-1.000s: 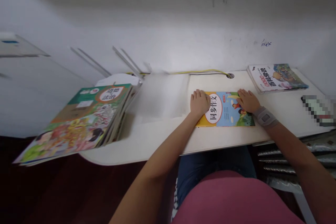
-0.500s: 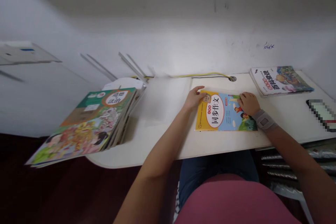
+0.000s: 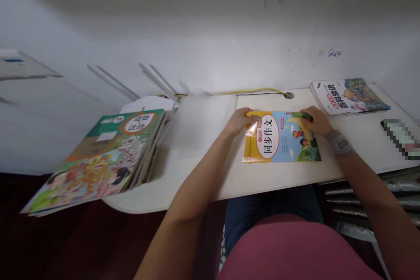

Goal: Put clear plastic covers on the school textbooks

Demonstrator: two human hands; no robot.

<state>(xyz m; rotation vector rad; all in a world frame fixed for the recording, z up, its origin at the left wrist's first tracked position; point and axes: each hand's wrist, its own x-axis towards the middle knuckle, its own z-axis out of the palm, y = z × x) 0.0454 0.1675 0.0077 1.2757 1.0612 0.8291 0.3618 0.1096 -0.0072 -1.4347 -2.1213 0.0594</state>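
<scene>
Clamped at its far left corner by the left hand (image 3: 239, 122) and at its far right corner by the right hand (image 3: 317, 121), a yellow-and-blue booklet (image 3: 278, 140) is held, cover facing up, at the white desk (image 3: 166, 188), on the person's side of the cable hole (image 3: 289, 95) and near it. The cover is overlapped by the left thumb; the fingers beneath are partly hidden, and whether the near edge is rested on the desk or raised cannot be told. Light is reflected off the cover beside the left hand. A grey band (image 3: 341, 143) is worn on the right wrist.

From the cable hole, a yellow cable (image 3: 251, 91) is led leftward along the foot of the wall. Just to the right of the hole, a small pile of books (image 3: 351, 96) is laid, topped by a white cover with a picture. Farther right and nearer the person, a dark-edged object (image 3: 402, 138) is obscured by pixels. Well to the left of the hole, a taller stack of books (image 3: 108, 153) is set partly over the desk's edge, topped by a green and brown illustrated cover.
</scene>
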